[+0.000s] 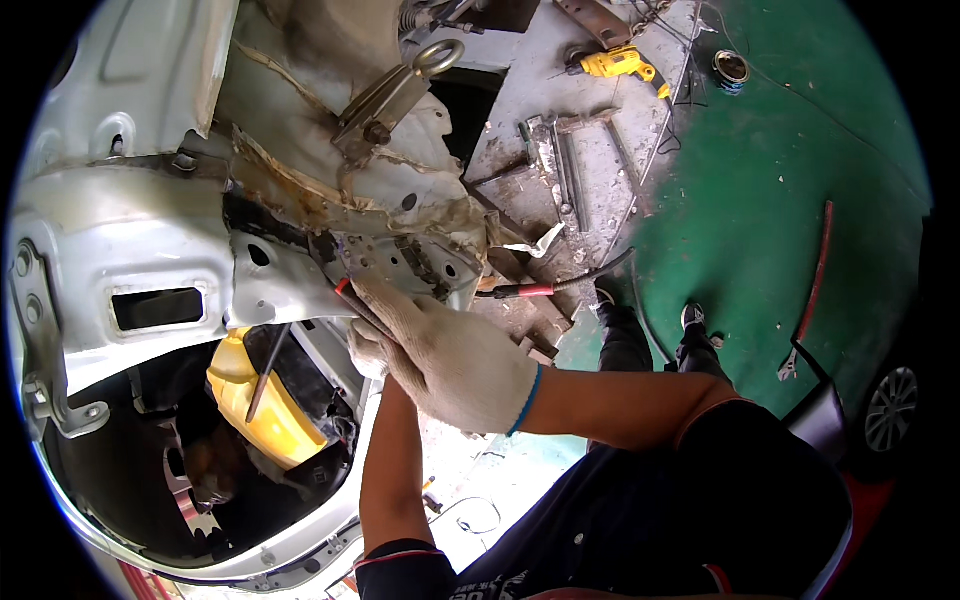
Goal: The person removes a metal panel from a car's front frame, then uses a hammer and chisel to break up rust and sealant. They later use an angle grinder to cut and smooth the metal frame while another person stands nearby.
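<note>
My right hand [445, 365], in a cream knit glove, is closed on a slim dark tool [365, 312] with a red end, against the white car body panel [275, 290]. My left hand [368, 348], also gloved, is curled just below and mostly hidden by the right; what it holds I cannot make out. Around them are rusty, torn seams [300, 185] and a steel clamp with a ring [385, 105]. Below the panel, a yellow plastic piece [260, 400] with a metal bar across it shows inside an opening.
A hose with a red sleeve [530, 290] lies beside my hands. A yellow drill [615, 63], a can [730, 68] and steel tools [570, 170] lie toward the back. My feet stand on green floor [760, 220] near a long red-handled tool [815, 270]. A wheel [888, 410] is far right.
</note>
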